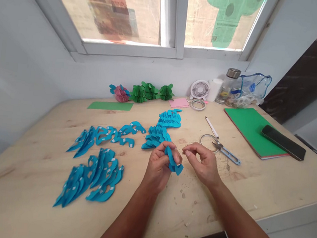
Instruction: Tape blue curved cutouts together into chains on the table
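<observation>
My left hand (161,165) is closed on a folded blue paper cutout (174,163), held just above the table's middle. To its right, my right hand (202,164) is raised with thumb and forefinger pinched together; whatever lies between them is too small to make out. Behind my left hand lie two stacks of folded blue paper pieces, the nearer stack (155,136) and the farther stack (170,118). On the left, more blue cutouts with small white tabs are spread in a back row (105,134) and a front row (103,174).
Snips (227,153), a roll of tape (209,142) and a pen (211,127) lie right of my hands. Farther right, a phone (283,142) rests on green paper sheets (249,125). Along the wall stand green paper ornaments (150,91), a fan (200,89) and a bottle (228,87).
</observation>
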The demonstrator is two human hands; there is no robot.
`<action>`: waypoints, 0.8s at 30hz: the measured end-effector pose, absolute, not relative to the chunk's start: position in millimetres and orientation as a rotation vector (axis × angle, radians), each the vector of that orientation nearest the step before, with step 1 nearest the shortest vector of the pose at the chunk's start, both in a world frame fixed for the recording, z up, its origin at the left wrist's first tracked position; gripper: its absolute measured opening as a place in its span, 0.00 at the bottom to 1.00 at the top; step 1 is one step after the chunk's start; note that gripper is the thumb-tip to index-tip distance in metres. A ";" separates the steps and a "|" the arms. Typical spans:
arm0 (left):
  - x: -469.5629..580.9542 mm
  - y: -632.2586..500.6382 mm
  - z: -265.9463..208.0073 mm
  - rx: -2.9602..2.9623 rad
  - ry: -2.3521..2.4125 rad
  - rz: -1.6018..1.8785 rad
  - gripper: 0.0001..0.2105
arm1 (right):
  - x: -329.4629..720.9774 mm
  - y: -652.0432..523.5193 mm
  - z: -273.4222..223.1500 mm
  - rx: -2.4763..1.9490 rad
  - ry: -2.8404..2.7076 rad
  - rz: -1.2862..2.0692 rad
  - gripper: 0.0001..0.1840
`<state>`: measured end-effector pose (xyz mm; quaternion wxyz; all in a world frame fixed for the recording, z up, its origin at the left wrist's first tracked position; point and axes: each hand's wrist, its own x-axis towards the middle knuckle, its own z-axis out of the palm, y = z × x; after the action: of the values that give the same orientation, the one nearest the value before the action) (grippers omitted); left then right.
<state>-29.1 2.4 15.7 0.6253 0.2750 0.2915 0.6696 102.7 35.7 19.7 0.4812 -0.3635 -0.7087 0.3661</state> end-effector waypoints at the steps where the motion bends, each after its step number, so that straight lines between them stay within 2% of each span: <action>1: -28.8 2.2 16.0 0.631 0.670 1.517 0.10 | 102.5 35.9 19.1 -0.892 -1.720 0.899 0.06; 24: -24.8 5.7 11.8 0.666 0.867 1.450 0.12 | 102.5 36.7 18.7 -0.967 -1.713 0.902 0.05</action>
<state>-24.8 5.7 11.8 0.6154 0.2890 0.3764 0.6293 102.5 36.7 18.7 0.4695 -0.3944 -0.6990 0.3681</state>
